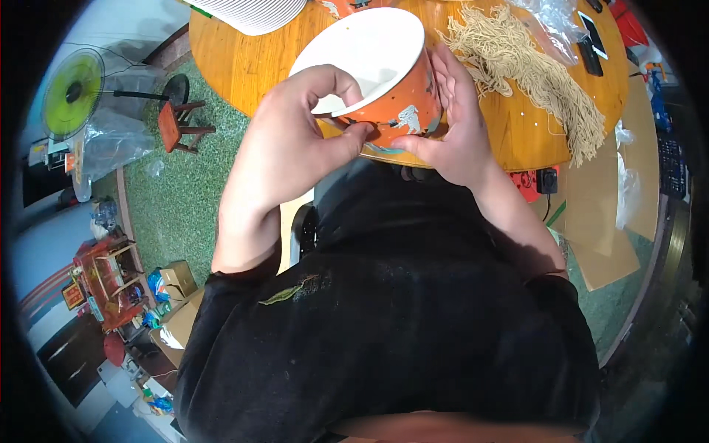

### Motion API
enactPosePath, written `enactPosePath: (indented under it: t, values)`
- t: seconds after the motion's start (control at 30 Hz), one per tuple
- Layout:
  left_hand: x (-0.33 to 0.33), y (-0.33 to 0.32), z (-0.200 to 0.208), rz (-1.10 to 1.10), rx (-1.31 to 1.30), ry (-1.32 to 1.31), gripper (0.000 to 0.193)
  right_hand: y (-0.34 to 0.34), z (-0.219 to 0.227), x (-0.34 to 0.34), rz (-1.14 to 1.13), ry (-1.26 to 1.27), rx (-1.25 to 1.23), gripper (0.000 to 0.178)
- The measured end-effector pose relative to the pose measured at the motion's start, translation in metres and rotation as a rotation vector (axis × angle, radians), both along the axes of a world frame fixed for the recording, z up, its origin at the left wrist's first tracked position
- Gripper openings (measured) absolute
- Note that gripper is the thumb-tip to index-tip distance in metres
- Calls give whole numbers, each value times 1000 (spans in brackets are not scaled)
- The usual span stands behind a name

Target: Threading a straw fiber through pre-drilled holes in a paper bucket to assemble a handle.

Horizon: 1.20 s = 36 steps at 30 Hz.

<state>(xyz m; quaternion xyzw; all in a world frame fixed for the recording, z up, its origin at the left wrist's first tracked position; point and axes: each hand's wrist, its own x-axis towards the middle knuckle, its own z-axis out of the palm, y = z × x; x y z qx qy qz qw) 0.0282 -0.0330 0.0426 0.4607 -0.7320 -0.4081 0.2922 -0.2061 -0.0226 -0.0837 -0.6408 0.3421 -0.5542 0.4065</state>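
Tub [373, 74] at 12 o'clock, by the near edge of the table [240, 70], is gripped in both hands. The left hand [292, 140] pinches its wall, fingers inside the rim and thumb outside, probably for a firm hold; the right hand [461, 122] cups the outside at the tub's 3 o'clock, seemingly to brace it. Whether its base touches the table is unclear. Strands [535, 66] sprawl over the rounded wood between 1 and 2, near a phone [593, 35]. Speckled green floor [221, 199] lies below; a fan [72, 92] stands at 10, cardboard [602, 229] at 3.
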Motion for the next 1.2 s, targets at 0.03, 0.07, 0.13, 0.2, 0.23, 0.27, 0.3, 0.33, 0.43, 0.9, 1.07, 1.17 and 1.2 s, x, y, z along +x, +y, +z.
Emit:
enactPosePath:
  t: [0.03, 0.07, 0.13, 0.2, 0.23, 0.27, 0.3, 0.33, 0.43, 0.9, 1.07, 1.17, 1.2]
  values:
    - [1, 0, 0, 0, 3, -3, 29, 0, -1, 0, 0, -3, 3, 126]
    - [3, 0, 3, -24, 1, -68, 28, 1, -1, 0, -14, 29, 4, 126]
    - [3, -1, 5, -52, 1, -133, 27, 0, -2, -1, -30, 60, 8, 125]
    - [2, -2, 6, -104, -61, -185, 26, -2, -4, -1, -46, 81, 1, 125]
    - [2, -2, 4, -107, -59, -187, 26, -3, -6, 0, -48, 79, 3, 125]
    - [2, -3, 2, -115, -49, -140, 25, -4, -7, 0, -47, 51, -8, 125]
    - [2, -4, 1, -121, -40, -93, 23, -5, -8, 1, -45, 23, -20, 125]
    - [2, -5, -2, -122, -38, -94, 23, -6, -9, 0, -46, 22, -18, 125]
    - [3, -7, -9, -181, -154, -110, 21, -9, -12, -2, -92, 117, -28, 124]
    - [-20, -4, -33, -117, -644, -362, 21, -14, -18, -24, -202, 321, 29, 93]
    - [-19, -5, -44, -92, -757, -415, 20, -13, 1, -89, -355, 488, 143, 24]
    - [-24, -6, -49, -62, -784, -428, 23, -20, 10, -129, -391, 723, 6, 13]
    - [-26, -7, -50, -43, -804, -423, 25, -23, 11, -136, -396, 726, 9, 13]
